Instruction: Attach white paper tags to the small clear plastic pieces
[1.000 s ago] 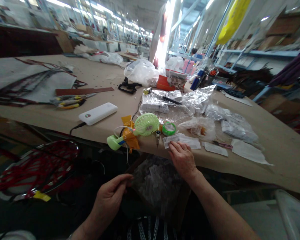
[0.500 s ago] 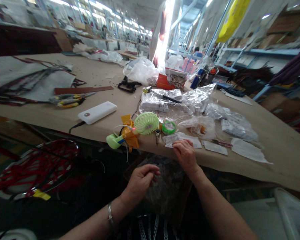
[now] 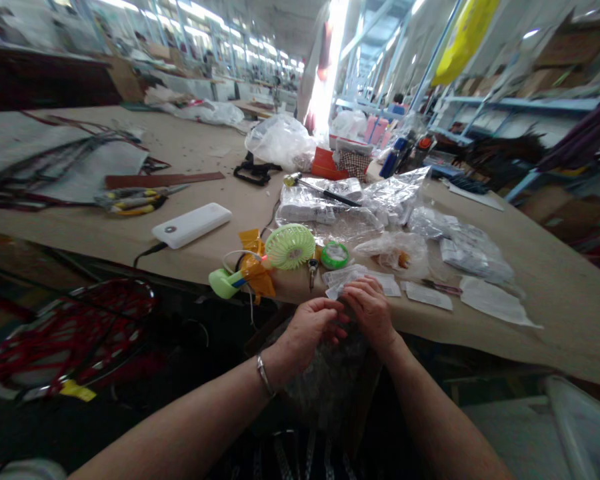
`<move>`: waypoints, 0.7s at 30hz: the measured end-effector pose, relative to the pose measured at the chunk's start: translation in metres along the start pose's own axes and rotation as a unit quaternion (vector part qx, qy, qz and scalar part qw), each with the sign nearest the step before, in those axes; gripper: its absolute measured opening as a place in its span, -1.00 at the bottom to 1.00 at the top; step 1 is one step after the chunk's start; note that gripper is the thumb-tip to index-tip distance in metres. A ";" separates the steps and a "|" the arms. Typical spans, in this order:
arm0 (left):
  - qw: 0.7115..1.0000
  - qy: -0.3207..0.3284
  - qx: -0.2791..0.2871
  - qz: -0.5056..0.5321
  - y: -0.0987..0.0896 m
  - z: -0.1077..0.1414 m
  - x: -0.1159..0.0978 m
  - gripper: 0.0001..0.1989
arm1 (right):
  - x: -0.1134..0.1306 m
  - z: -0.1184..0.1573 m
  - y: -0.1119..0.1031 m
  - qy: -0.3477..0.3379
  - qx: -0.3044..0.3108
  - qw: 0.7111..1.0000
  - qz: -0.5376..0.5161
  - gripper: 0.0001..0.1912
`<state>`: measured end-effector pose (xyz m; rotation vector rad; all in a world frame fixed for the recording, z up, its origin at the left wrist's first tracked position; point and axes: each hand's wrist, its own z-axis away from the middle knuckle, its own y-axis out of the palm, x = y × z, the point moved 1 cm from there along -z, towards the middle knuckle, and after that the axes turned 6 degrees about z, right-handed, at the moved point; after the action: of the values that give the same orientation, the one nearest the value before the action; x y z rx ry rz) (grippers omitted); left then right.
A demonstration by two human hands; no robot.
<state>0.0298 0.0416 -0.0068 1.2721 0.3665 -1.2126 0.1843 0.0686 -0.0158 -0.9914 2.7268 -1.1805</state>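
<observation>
My left hand (image 3: 317, 328), a silver bangle on its wrist, is at the table's front edge with thumb and fingers pinched together; what it holds, if anything, is too small to name. Right beside it, my right hand (image 3: 367, 305) rests with curled fingers at the near side of white printed slips (image 3: 387, 285); its fingertips are partly hidden. A green roll of tape (image 3: 335, 255) and a small metal-tipped tool (image 3: 313, 273) lie just beyond my left hand. Below the hands hangs a clear plastic bag (image 3: 320, 383).
A green fan (image 3: 290, 247) and white power bank (image 3: 193, 225) stand left along the table (image 3: 555, 293). Plastic-wrapped bundles (image 3: 310, 203) with a hammer (image 3: 325, 191) lie behind. Pliers (image 3: 135, 200) are far left, a red-strapped round frame (image 3: 70, 340) below.
My left hand has moved up and to the right, close to my right hand. My right hand has stayed almost in place over the slips.
</observation>
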 end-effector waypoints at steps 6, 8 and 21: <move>0.999 -0.008 0.000 0.033 0.005 -0.006 0.001 -0.82 | -0.002 0.000 -0.002 0.001 -0.042 0.997 -0.059 -0.85; 0.998 -0.014 0.014 0.053 0.007 -0.005 0.000 -0.84 | 0.000 0.001 -0.005 -0.002 -0.056 0.995 -0.081 -0.85; 0.988 -0.024 0.010 0.149 0.023 0.006 -0.002 -0.90 | 0.030 0.030 -0.036 -0.049 -0.002 0.999 -0.025 -0.77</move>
<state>0.0461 0.0339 0.0089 1.2625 0.1225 -0.9905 0.1874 0.0141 -0.0064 -1.0920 2.6454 -1.1030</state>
